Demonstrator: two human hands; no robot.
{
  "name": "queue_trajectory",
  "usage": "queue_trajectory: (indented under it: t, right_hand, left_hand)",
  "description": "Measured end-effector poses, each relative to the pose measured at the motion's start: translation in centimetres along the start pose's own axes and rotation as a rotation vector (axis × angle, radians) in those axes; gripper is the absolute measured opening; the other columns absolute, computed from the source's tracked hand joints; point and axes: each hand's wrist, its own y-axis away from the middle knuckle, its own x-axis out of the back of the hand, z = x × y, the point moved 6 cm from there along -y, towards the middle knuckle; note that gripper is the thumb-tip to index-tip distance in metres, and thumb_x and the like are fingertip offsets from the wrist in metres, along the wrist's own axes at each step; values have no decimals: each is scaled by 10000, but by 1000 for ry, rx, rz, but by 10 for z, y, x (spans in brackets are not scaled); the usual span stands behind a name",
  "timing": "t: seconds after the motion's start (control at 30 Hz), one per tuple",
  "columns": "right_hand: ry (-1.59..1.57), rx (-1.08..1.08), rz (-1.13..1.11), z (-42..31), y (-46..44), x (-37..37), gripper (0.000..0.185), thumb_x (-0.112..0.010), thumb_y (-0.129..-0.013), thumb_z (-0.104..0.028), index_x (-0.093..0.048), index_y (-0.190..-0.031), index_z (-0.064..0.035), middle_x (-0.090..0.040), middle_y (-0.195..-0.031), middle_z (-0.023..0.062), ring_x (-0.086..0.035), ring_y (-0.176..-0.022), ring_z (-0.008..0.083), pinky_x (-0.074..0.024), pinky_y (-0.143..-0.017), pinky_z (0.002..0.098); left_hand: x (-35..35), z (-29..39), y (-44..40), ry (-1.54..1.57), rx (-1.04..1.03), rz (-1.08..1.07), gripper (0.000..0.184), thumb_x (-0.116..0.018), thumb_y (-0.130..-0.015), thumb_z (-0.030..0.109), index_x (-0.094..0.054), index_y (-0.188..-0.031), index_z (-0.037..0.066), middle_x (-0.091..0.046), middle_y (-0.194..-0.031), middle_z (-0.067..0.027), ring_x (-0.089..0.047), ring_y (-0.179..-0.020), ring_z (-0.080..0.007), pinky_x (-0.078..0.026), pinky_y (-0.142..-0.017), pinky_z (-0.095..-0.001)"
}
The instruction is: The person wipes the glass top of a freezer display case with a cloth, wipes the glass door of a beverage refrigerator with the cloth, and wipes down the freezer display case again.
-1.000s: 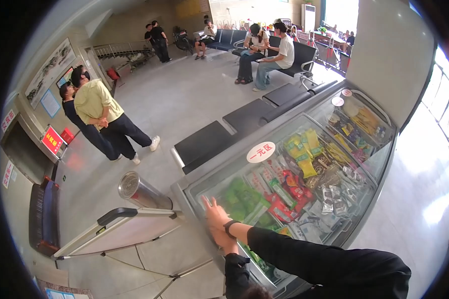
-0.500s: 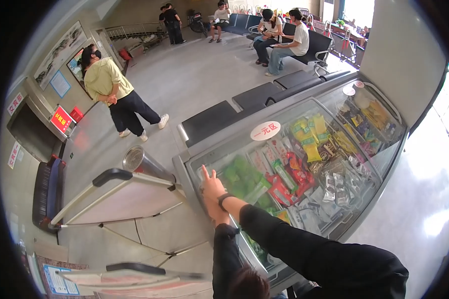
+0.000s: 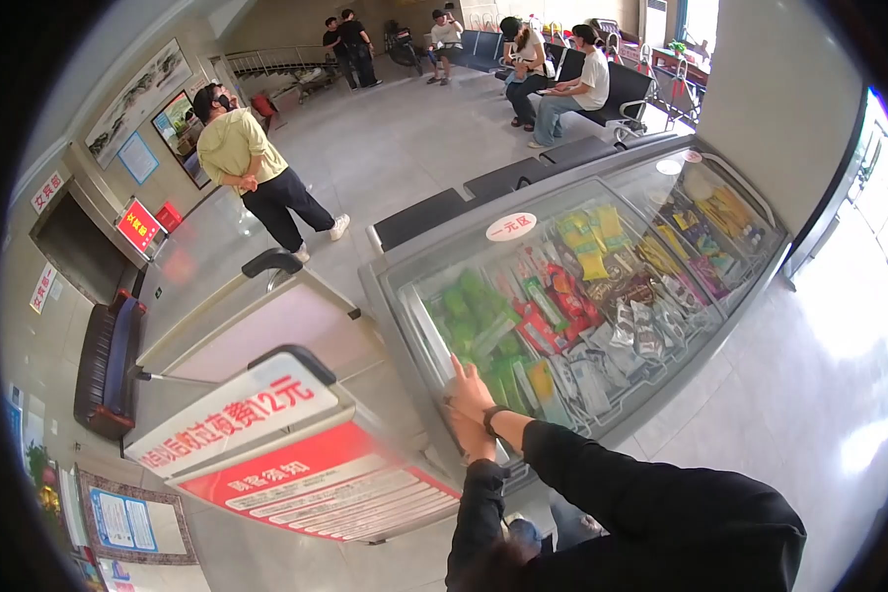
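Note:
A glass-topped chest freezer point(image 3: 397, 259) full of packaged ice creams stretches before me. At its left end, my right hand point(image 3: 472, 393) rests with the index finger stretched out along the lid edge. A dark band point(image 3: 493, 418) circles that wrist. Just below it is my left hand point(image 3: 472, 439), crossed and partly covered by the right one, its fingers hidden. Under the glass near my hands lie green packets point(image 3: 469, 311), red packets point(image 3: 567, 301) and silver-white wrapped packets point(image 3: 633, 324). Whether either hand grips the lid cannot be made out.
Left of my hands stands a red-and-white notice board point(image 3: 326, 474), with another folding board point(image 3: 266, 331) behind it. A person in a yellow-green top point(image 3: 232, 143) stands beyond, near a red sign point(image 3: 138, 225). Several people sit on black chairs point(image 3: 629, 94) at the back.
My view has shifted, and the hands now lie lower along the freezer's left end. The spread fingers of my right hand have drawn closer together. The notice board has come into fuller view.

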Motion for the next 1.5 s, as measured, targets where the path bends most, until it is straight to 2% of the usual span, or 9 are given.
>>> queue_trajectory:
  t: [0.3, 0.5, 0.6, 0.7, 0.83, 0.97, 1.23, 1.37, 1.5]
  right_hand:
    - [104, 131, 64, 56, 165, -17, 841, -618, -776, -21, -195, -1488, -169, -287, -1416, 298, -414, -1245, 474, -414, -1017, 450]
    - [-68, 150, -179, 102, 240, 30, 813, -631, -812, -69, -192, -1486, -185, -340, -1430, 201, -462, -1218, 417, -434, -990, 432]
    - [74, 110, -431, 134, 262, 64, 817, -647, -796, -68, -231, -1486, -199, -430, -1383, 175, -497, -1190, 398, -443, -962, 431]
    - [11, 290, -269, 162, 275, 109, 859, -636, -747, 11, -257, -1482, -220, -512, -1299, 187, -548, -1093, 409, -466, -890, 456]
    - [36, 22, -157, 202, 274, 194, 652, -550, -762, -21, -440, -1382, -186, -628, -1108, 172, -591, -1012, 367, -486, -839, 451]
    - [131, 260, 338, 229, 259, 296, 446, -566, -725, -33, -632, -1161, -98, -602, -858, 120, -566, -890, 316, -488, -794, 405]
    - [154, 386, 710, 221, 270, 416, 452, -569, -742, 24, -614, -1180, -78, -638, -1123, 100, -582, -1001, 284, -481, -886, 384]
    - [420, 301, 152, 273, 255, 324, 272, -572, -844, -176, -649, -1097, -110, -593, -1221, 59, -520, -1158, 261, -439, -955, 392]
    - [365, 317, 57, 294, 250, 254, 426, -619, -851, -312, -593, -1242, -145, -506, -1337, 151, -438, -1274, 336, -392, -1020, 441]
  left_hand:
    - [1, -19, 141, -95, -217, -70, 449, -621, -841, 297, -483, -1140, -9, -556, -1022, -193, -545, -994, -371, -439, -847, -458]
    - [26, -8, 197, -126, -439, -288, 536, -707, -765, 229, -457, -1177, -6, -528, -1042, -189, -524, -992, -402, -450, -811, -484]
    - [22, -33, 210, 22, -345, -465, 430, -573, -804, 95, -517, -1228, 43, -602, -1063, -208, -563, -999, -410, -457, -839, -479]
    - [23, 1, 199, 54, -326, -535, 382, -512, -815, 60, -570, -1193, 63, -629, -1095, -183, -584, -1010, -387, -470, -847, -465]
    - [27, 90, 158, -37, -367, -473, 433, -493, -794, 9, -590, -1210, 86, -633, -1126, -159, -589, -1036, -365, -479, -859, -442]
    - [53, 237, 100, 150, -546, -164, 552, -431, -716, -140, -626, -1171, 106, -619, -1156, -147, -568, -1101, -332, -453, -925, -408]
    - [64, 384, 51, 29, -874, 95, 616, -474, -687, -158, -628, -1213, 121, -486, -1351, -138, -430, -1261, -355, -353, -1040, -453]
    - [6, 302, 34, -362, -620, -114, 542, -559, -742, -49, -603, -1250, 132, -357, -1440, -250, -323, -1343, -423, -309, -1074, -506]
    - [-26, 239, 32, -357, -540, -222, 552, -640, -842, 177, -483, -1369, 126, -341, -1428, -307, -367, -1301, -452, -318, -1064, -516]
